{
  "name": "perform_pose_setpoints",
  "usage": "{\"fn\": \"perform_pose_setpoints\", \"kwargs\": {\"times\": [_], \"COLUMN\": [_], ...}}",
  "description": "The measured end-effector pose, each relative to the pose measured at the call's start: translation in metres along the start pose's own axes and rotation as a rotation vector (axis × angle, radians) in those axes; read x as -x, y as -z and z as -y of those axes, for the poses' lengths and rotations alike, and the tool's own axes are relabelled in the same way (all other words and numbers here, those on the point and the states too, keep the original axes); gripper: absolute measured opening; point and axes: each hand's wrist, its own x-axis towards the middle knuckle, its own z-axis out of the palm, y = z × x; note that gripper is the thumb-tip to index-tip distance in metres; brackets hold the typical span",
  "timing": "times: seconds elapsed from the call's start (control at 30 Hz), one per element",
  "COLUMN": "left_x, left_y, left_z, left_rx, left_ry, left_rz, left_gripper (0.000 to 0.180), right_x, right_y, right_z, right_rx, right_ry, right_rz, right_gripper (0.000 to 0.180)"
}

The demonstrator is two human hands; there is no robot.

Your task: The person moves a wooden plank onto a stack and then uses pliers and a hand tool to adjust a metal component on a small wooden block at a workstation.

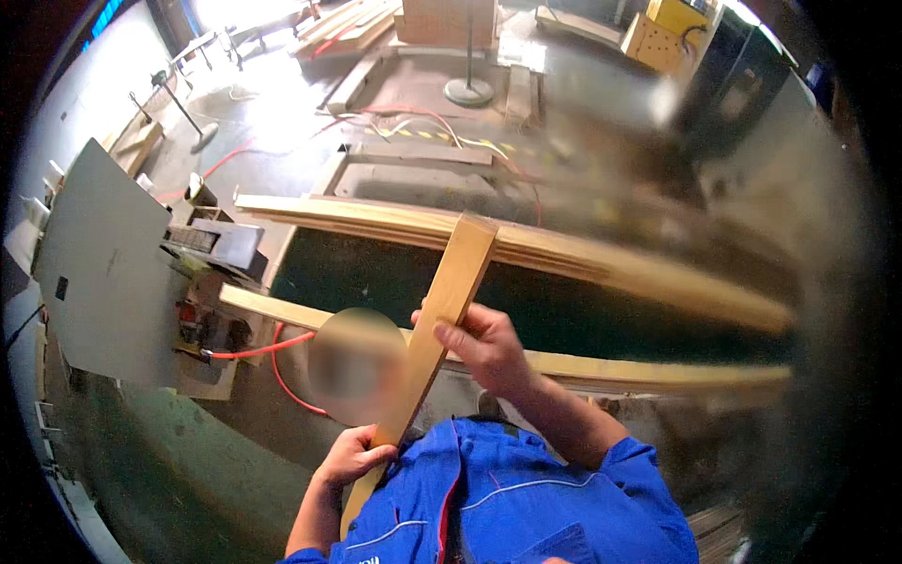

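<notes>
A long, pale wooden board [447,293] slants across the middle of the head view, its far end over the stacked boards and its near end beside my body. My right hand [487,352] grips it about halfway along, thumb on the upper face and fingers around the edge. Lower down, my left hand [357,455] is closed on the same board near my waist. Beyond it lies a stack of long wooden boards [366,218] along the far side of a dark green work surface [366,268]. Another long board [658,373] lies along the near side, partly hidden by my right hand.
On the left stand a large grey panel [108,268] and a small bench with tools [221,240]. A red hose [282,376] loops down beside the work surface. Further off are a round-based stand [469,91], more timber [348,28] and hoses on the floor. A blurred round patch covers part of the near side.
</notes>
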Motion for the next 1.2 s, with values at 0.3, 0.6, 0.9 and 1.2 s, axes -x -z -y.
{"fn": "perform_pose_setpoints", "kwargs": {"times": [0.3,0.6,0.9,1.2], "left_x": [0.011,0.017,0.015,0.016], "left_y": [-0.036,-0.042,-0.044,-0.032], "left_z": [0.017,0.016,0.017,0.032], "left_rx": [0.154,0.102,0.075,0.077], "left_ry": [-0.059,-0.034,-0.057,-0.092], "left_rz": [-0.223,-0.352,-0.385,-0.319], "left_gripper": [0.023,0.02,0.02,0.021], "right_x": [0.011,0.011,0.016,0.015], "right_y": [0.012,0.01,0.004,0.0], "right_z": [0.034,0.026,0.026,0.034], "right_rx": [0.248,0.383,0.435,0.356], "right_ry": [-0.022,0.045,0.114,0.073], "right_rz": [-0.181,-0.268,-0.282,-0.22], "right_gripper": [0.026,0.024,0.023,0.02]}}
